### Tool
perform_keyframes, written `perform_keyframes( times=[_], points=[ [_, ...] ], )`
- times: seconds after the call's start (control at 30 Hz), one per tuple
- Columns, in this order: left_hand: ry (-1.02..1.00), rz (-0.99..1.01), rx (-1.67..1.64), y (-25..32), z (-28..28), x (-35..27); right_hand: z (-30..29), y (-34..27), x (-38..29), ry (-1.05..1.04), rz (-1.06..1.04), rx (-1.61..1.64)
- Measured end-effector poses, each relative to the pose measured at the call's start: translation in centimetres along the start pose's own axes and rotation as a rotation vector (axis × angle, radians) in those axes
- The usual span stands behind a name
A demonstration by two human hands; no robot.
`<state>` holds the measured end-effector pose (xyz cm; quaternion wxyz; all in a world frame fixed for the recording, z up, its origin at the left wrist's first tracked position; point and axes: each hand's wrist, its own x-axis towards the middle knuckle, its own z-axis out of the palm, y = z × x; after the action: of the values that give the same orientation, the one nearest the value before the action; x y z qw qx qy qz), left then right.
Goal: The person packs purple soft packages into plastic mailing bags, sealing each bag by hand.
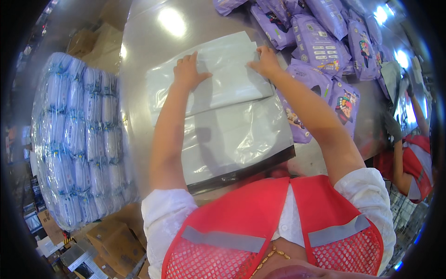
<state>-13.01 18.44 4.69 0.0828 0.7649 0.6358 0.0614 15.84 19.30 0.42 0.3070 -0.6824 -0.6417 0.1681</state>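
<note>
A stack of white plastic mailer bags [237, 132] lies on the metal table, with a dark strip along its near edge. On its far half is a folded or separate white plastic layer [226, 87]; which of the two I cannot tell. My left hand [188, 71] presses on this layer's left part, fingers and thumb spread. At the upper right edge of the same layer is my right hand [266, 62], its fingers bent and the thumb on the plastic. Whether it pinches the edge is unclear. Purple printed bags [310, 83] lie just beyond my right hand and forearm.
Left of the metal table [139, 45] stands a tall shrink-wrapped stack of packs [80, 139]. Cardboard boxes [115, 240] are at the lower left. More purple bags [320, 45] pile up at the back right. A gloved co-worker's hand [393, 127] is at the far right, near a grey bag [390, 78].
</note>
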Motion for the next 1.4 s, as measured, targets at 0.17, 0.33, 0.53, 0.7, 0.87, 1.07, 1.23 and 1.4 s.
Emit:
perform_keyframes(
  times=[0.17, 0.33, 0.53, 0.7, 0.87, 1.07, 1.23, 1.4],
  points=[
    [-0.318, -0.001, 0.047, 0.3, -3.0, 2.8, -0.9, 0.4, 0.7, -0.230, 0.003, 0.119],
    [0.009, 0.375, 0.006, 1.8, -5.8, -1.8, -6.0, -0.9, -2.4, -0.084, -0.336, 0.169],
    [0.375, 0.624, -0.225, 4.9, -8.0, -19.5, -17.9, 2.4, -6.8, -0.169, -0.565, -0.320],
    [-0.005, 0.303, -0.249, 8.1, -5.6, -27.9, -19.4, 3.9, -7.0, -0.447, -0.354, -0.650],
    [-0.339, 0.267, -0.254, 10.4, -5.3, -31.7, -21.1, 3.3, -7.7, -0.842, -0.289, -0.911],
    [-0.090, 0.381, -0.139, 11.1, -2.6, -29.1, -23.5, 11.6, -14.3, -1.041, -0.383, -0.405],
    [0.026, 0.301, -0.018, 12.3, 4.9, -27.2, -26.1, 10.2, -21.9, -0.797, 0.019, -0.214],
    [0.017, 0.326, -0.007, 12.9, 5.1, -26.7, -34.2, 8.9, -28.3, -0.705, 0.391, -0.006]
  ],
)
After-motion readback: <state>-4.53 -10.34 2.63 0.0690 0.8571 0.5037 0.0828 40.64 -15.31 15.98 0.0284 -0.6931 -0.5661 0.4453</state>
